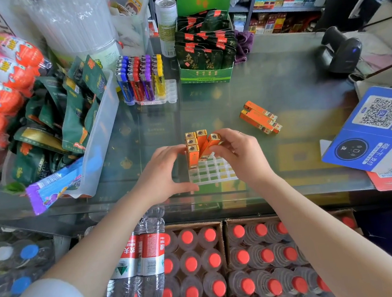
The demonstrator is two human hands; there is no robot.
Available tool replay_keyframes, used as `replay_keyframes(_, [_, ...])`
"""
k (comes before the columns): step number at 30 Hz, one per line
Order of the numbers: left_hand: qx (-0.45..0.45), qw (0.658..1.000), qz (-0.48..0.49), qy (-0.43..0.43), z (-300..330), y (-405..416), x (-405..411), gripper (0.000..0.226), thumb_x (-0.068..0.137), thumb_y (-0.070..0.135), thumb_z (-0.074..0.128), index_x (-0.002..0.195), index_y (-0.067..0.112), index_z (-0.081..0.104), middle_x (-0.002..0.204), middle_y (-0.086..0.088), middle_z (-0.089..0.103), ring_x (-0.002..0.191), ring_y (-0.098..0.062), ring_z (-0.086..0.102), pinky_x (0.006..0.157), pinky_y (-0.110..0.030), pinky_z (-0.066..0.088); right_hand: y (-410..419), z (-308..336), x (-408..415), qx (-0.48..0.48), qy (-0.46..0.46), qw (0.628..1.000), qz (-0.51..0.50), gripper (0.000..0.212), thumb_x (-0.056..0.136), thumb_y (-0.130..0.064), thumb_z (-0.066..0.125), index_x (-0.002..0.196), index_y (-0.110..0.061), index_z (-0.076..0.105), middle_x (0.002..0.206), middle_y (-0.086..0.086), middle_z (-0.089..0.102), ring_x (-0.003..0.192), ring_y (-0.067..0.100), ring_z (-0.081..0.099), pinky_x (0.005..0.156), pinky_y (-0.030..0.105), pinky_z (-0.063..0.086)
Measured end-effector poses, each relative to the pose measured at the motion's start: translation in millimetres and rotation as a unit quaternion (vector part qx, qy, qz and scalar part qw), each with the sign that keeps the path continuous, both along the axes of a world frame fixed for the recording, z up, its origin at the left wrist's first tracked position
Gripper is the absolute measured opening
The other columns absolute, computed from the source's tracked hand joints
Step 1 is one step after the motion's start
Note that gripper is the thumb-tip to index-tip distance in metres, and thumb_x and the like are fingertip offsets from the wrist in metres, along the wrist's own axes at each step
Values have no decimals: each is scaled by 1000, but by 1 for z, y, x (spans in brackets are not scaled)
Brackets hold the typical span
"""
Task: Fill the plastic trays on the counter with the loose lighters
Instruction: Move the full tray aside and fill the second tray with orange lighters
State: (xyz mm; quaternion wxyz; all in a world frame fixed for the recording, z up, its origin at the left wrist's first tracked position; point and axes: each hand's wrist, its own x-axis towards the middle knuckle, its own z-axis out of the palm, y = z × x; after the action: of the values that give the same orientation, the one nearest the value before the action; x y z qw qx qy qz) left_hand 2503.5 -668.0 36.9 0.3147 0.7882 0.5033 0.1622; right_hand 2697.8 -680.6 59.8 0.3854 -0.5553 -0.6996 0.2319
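Note:
A clear plastic tray point(213, 172) with a grid of slots lies on the glass counter in front of me. Three orange lighters point(193, 149) stand upright in its far left corner. My right hand point(239, 154) is shut on a fourth orange lighter point(210, 144), which is tilted over the tray beside the standing ones. My left hand point(166, 170) rests against the tray's left side, fingers touching the standing lighters and thumb at the front edge. A few loose orange lighters point(260, 117) lie on the counter to the right. A second tray point(171, 91) at the back holds blue, red, purple and yellow lighters point(140, 78).
A clear bin of green snack packets point(101, 124) stands at left. A green display box of tea packets point(206, 74) is at the back. A barcode scanner point(339, 51) and a blue payment QR sign point(379, 129) sit at right. Water bottles point(141, 263) fill cartons below the counter edge.

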Motion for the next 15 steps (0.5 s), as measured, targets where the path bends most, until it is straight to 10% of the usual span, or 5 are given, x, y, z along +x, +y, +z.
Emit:
replay_keyframes(8, [-19, 1000, 11, -3, 4, 1, 2, 85, 61, 40, 81, 133, 25, 39, 138, 7, 41, 130, -12, 26, 104, -31, 25, 5, -1, -8, 88, -160, 982, 37, 22, 84, -22, 59, 91, -1, 61, 74, 10, 64, 61, 31, 59, 53, 37, 50])
replay_keyframes(15, [-14, 1000, 11, 6, 5, 0, 4, 85, 61, 41, 81, 133, 26, 38, 138, 7, 41, 130, -14, 27, 105, -34, 26, 7, 2, -9, 167, -382, 908, -43, 35, 73, -31, 70, 53, -11, 49, 38, -2, 47, 27, 19, 41, 38, 14, 21])
